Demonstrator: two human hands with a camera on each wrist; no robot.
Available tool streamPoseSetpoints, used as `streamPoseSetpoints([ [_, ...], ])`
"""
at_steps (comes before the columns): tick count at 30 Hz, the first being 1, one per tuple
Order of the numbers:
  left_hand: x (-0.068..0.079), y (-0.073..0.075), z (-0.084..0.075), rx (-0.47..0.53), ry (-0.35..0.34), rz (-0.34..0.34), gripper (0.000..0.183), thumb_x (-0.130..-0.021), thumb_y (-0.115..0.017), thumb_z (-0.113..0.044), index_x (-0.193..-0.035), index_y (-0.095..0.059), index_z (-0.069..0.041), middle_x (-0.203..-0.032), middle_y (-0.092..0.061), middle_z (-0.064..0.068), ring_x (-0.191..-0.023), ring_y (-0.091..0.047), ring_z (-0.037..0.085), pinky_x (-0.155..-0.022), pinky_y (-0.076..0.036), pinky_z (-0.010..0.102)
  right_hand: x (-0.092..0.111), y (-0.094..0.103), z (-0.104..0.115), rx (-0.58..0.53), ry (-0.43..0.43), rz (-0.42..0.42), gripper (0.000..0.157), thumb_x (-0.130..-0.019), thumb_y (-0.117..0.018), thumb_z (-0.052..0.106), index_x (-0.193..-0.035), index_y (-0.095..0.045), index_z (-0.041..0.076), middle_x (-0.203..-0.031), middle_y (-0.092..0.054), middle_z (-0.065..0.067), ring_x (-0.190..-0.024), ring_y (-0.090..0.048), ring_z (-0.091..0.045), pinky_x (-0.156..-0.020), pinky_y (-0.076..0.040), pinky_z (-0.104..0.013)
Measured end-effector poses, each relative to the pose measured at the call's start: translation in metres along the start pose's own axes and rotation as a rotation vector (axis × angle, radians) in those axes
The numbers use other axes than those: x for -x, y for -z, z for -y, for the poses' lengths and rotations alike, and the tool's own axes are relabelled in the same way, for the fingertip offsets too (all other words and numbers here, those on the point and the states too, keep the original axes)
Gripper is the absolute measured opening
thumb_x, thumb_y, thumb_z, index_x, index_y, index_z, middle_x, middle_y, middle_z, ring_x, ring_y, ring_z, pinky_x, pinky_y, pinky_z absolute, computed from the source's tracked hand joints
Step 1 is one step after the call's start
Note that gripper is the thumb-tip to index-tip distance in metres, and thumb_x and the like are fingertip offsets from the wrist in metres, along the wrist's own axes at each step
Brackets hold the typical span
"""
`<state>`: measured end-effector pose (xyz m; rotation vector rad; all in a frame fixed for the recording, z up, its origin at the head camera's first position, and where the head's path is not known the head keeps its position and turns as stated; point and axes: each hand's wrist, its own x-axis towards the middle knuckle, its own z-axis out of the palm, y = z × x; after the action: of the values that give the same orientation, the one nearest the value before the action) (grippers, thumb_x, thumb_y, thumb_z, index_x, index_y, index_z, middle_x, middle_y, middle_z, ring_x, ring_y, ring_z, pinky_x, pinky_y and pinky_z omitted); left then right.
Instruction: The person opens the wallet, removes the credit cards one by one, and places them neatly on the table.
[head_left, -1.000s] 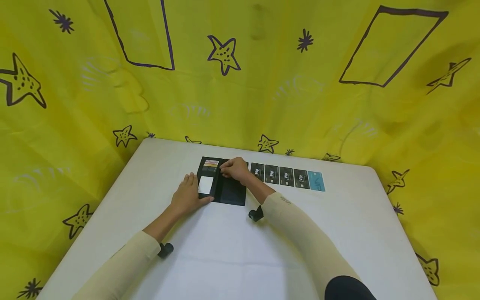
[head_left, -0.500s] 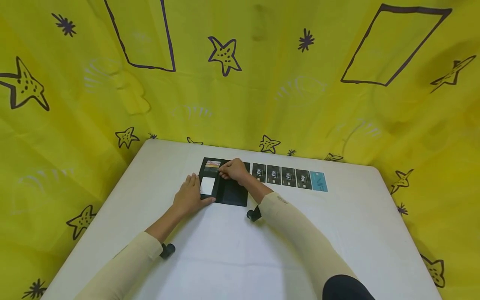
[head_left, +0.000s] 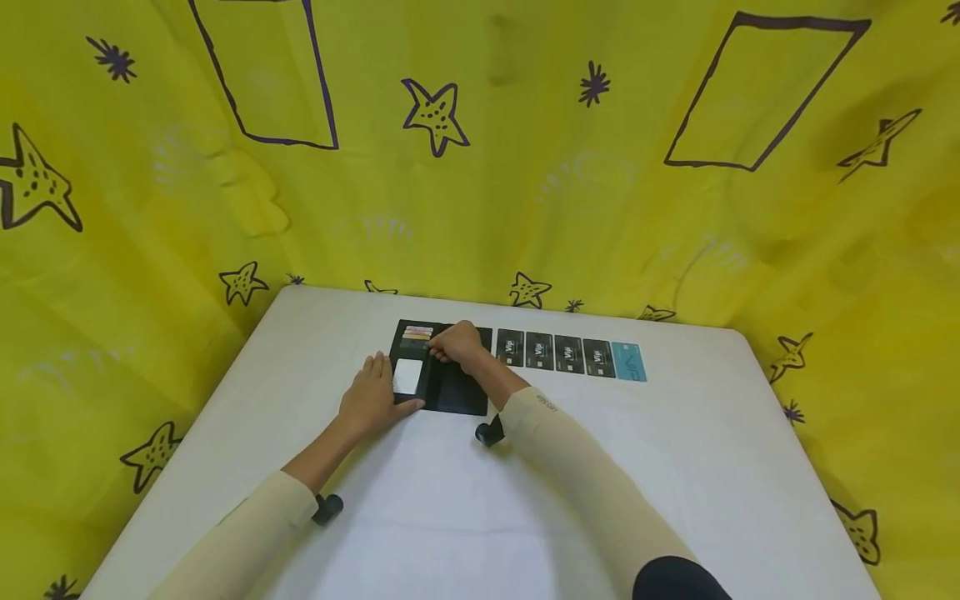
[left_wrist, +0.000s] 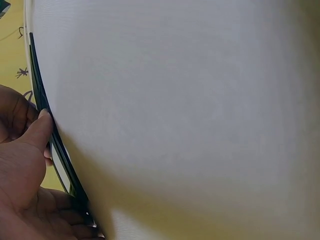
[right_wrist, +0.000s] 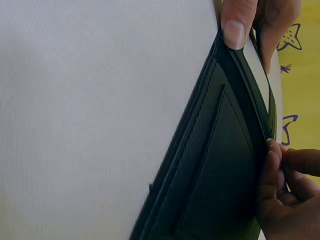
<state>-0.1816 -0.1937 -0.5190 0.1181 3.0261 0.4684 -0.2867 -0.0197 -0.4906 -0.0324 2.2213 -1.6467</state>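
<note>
A black wallet (head_left: 459, 390) lies unfolded on the table, a white card (head_left: 407, 377) in its lower left pocket and several stacked cards (head_left: 417, 332) in the slots above. My left hand (head_left: 372, 396) rests along the wallet's left side, fingers straight, thumb on its bottom edge; the right wrist view shows that thumb pressing the wallet (right_wrist: 215, 150). Over the fold, my right hand (head_left: 459, 346) has thumb and forefinger together at the slots' right edge, pinching what looks like a dark card, mostly hidden by the fingers.
Right of the wallet, several black Vip cards (head_left: 539, 351) lie in a row that ends with a blue card (head_left: 628, 361). The white table (head_left: 637, 467) runs back to a yellow curtain (head_left: 510, 192) with drawn stars.
My right hand's fingers have bent more and shifted slightly down at the card slots. The left hand keeps its place on the wallet. The head view has moved a little.
</note>
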Motion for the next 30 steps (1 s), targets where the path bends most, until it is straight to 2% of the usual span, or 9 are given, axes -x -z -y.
streamPoseSetpoints([
  [6, 0.006, -0.004, 0.001, 0.009, 0.009, 0.008, 0.109, -0.092, -0.078, -0.052, -0.153, -0.027, 0.022, -0.162, -0.026, 0.04, -0.152, -0.024, 0.053, -0.12, -0.03, 0.061, 0.0, -0.008, -0.007, 0.027, -0.029, -0.059, 0.014, -0.096, -0.075, 0.005, -0.092, -0.079, -0.008, -0.068, -0.067, -0.003, -0.061, -0.061, -0.012, -0.06, -0.053, -0.023],
  [16, 0.004, -0.001, -0.003, -0.011, 0.004, 0.006, 0.106, -0.093, -0.077, -0.051, -0.153, -0.029, 0.022, -0.162, -0.027, 0.039, -0.152, -0.025, 0.053, -0.12, -0.029, 0.061, -0.001, -0.014, -0.005, 0.033, -0.062, -0.162, 0.014, -0.094, -0.079, 0.007, -0.087, -0.078, -0.005, -0.067, -0.069, -0.005, -0.059, -0.061, -0.012, -0.058, -0.052, -0.023],
  [23, 0.005, -0.003, -0.003, -0.024, 0.024, 0.033, 0.106, -0.094, -0.076, -0.051, -0.154, -0.027, 0.021, -0.163, -0.025, 0.038, -0.152, -0.023, 0.053, -0.12, -0.029, 0.062, -0.004, -0.015, -0.003, 0.049, -0.108, -0.161, 0.015, -0.094, -0.08, 0.008, -0.085, -0.077, -0.004, -0.067, -0.069, -0.006, -0.059, -0.062, -0.013, -0.055, -0.05, -0.024],
  [27, 0.001, -0.002, -0.001, -0.031, 0.01, 0.027, 0.106, -0.095, -0.076, -0.051, -0.154, -0.026, 0.021, -0.163, -0.025, 0.039, -0.152, -0.023, 0.053, -0.119, -0.03, 0.062, -0.007, -0.018, 0.003, 0.14, -0.144, -0.187, 0.02, -0.093, -0.082, 0.015, -0.084, -0.077, -0.001, -0.067, -0.07, -0.005, -0.057, -0.06, -0.013, -0.054, -0.046, -0.025],
  [30, 0.0, -0.002, -0.001, -0.035, 0.003, 0.027, 0.106, -0.095, -0.075, -0.052, -0.154, -0.026, 0.022, -0.163, -0.025, 0.039, -0.152, -0.023, 0.053, -0.119, -0.03, 0.063, -0.008, -0.022, 0.005, 0.255, -0.165, -0.225, 0.03, -0.089, -0.087, 0.026, -0.094, -0.078, -0.001, -0.073, -0.07, -0.005, -0.063, -0.06, -0.015, -0.058, -0.047, -0.027],
])
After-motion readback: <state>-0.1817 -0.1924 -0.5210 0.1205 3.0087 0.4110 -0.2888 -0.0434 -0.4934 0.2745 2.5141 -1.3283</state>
